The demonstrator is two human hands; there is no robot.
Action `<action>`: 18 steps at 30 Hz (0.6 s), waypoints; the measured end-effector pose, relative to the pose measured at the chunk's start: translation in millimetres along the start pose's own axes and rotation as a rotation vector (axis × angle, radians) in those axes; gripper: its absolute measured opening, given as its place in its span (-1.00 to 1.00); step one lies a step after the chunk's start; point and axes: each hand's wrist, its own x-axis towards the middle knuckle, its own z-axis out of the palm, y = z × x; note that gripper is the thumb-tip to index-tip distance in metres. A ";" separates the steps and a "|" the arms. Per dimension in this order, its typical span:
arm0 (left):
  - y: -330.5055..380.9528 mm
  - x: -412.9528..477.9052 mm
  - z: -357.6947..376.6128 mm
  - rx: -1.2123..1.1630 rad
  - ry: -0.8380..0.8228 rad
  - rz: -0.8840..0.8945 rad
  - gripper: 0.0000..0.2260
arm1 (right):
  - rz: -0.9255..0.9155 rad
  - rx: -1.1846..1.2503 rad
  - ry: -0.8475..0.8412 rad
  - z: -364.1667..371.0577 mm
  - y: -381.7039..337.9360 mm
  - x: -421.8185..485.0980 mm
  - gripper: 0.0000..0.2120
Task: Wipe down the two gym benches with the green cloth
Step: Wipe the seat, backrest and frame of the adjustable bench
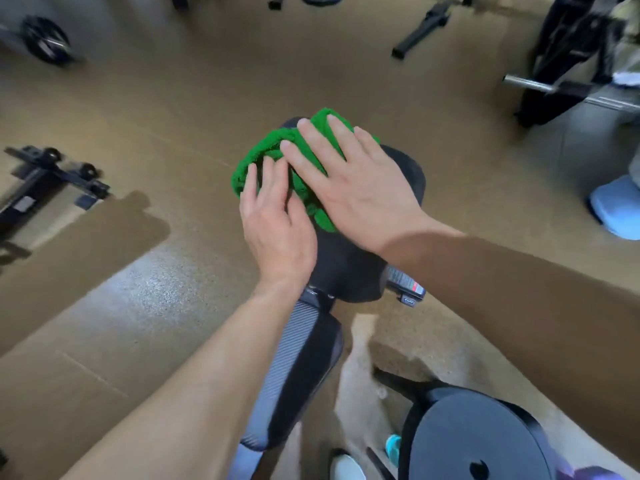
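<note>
A bunched green cloth [266, 150] lies on the black padded seat [349, 268] of a gym bench in the middle of the view. My right hand [349, 181] lies flat on the cloth with fingers spread. My left hand [273, 216] rests on the cloth's near left edge, fingers extended over it. Below the seat, the bench's longer ribbed black pad [294, 368] runs toward me, partly hidden by my left forearm. Much of the seat is covered by the cloth and both hands.
A round black weight plate [471, 438] stands at the lower right. A black frame with wheels [52, 174] lies on the tan floor at left. A barbell end [533, 83] and dark equipment sit at upper right, another plate [46, 39] at upper left.
</note>
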 end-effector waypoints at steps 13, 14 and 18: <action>34.6 69.1 9.2 0.455 -0.550 0.982 -0.62 | 0.556 0.366 0.180 17.4 10.0 -79.0 -0.46; 28.7 79.4 2.9 0.488 -0.540 0.950 -0.61 | 0.543 0.373 0.151 13.1 9.9 -61.2 -0.47; 9.4 92.5 -11.3 0.470 -0.418 0.648 -0.58 | 0.493 0.297 0.072 3.8 10.1 -3.6 -0.48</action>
